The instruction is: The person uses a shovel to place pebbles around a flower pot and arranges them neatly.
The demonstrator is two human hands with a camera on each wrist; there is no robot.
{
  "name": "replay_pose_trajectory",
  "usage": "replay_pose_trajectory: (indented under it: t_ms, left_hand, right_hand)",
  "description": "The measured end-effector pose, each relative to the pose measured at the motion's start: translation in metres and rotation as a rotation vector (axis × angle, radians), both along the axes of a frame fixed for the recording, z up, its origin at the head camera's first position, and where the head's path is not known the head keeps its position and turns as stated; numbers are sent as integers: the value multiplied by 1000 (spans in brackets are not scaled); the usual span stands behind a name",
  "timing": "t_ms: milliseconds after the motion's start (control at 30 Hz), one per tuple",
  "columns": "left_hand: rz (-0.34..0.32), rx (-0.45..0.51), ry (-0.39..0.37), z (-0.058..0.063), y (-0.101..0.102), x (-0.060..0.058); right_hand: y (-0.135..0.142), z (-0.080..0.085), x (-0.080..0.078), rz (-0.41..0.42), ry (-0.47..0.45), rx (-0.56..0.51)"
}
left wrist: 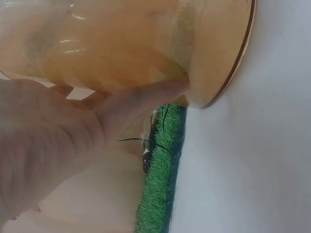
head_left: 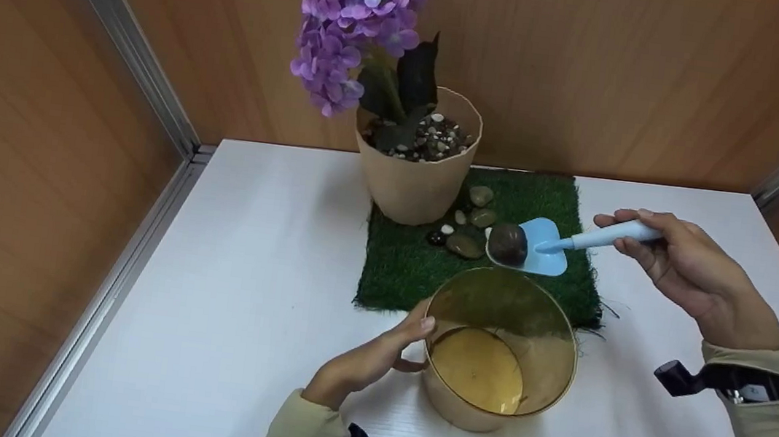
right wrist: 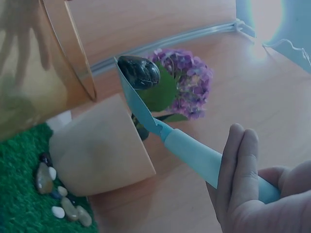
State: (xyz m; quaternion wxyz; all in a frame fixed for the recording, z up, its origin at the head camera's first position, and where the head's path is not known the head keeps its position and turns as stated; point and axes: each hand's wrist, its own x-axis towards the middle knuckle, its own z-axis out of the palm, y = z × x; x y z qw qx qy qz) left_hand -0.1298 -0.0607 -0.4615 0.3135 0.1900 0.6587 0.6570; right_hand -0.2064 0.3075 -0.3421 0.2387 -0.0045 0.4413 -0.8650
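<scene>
My right hand [head_left: 695, 275] holds a small light-blue trowel [head_left: 604, 237] by its handle. On the trowel's blade lies a dark, smooth stone [head_left: 507, 244]; the right wrist view shows the same stone [right wrist: 140, 72] glossy and raised above the table. My left hand [head_left: 370, 355] grips the side of a see-through amber bucket [head_left: 548, 372], its thumb at the rim. Seen from the left wrist, the fingers [left wrist: 146, 99] lie along the bucket's wall. The bucket stands upright at the near edge of the mat, just in front of the trowel.
A beige pot [head_left: 408, 184] filled with pebbles holds a purple flower [head_left: 360, 24] at the back. Several loose stones [head_left: 465, 245] lie beside it on a green artificial-grass mat [head_left: 397, 278]. The white table [head_left: 244, 268] meets wooden panels behind and on both sides.
</scene>
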Motion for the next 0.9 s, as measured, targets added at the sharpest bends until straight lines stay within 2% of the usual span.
replay_pose_trajectory:
  t_ms: [267, 467, 700, 900]
  left_hand:
    - [-1, -19, 10, 0, 2, 0]
    - [0, -18, 10, -1, 2, 0]
    - [-9, -12, 3, 0, 2, -1]
    - [-3, -19, -3, 1, 2, -1]
  right_hand:
    - [9, -19, -20, -122, -36, 1]
    - [13, -45, -37, -220, -50, -16]
    - [11, -76, -53, -287, -50, -25]
    - [7, -95, -64, -356, -57, -40]
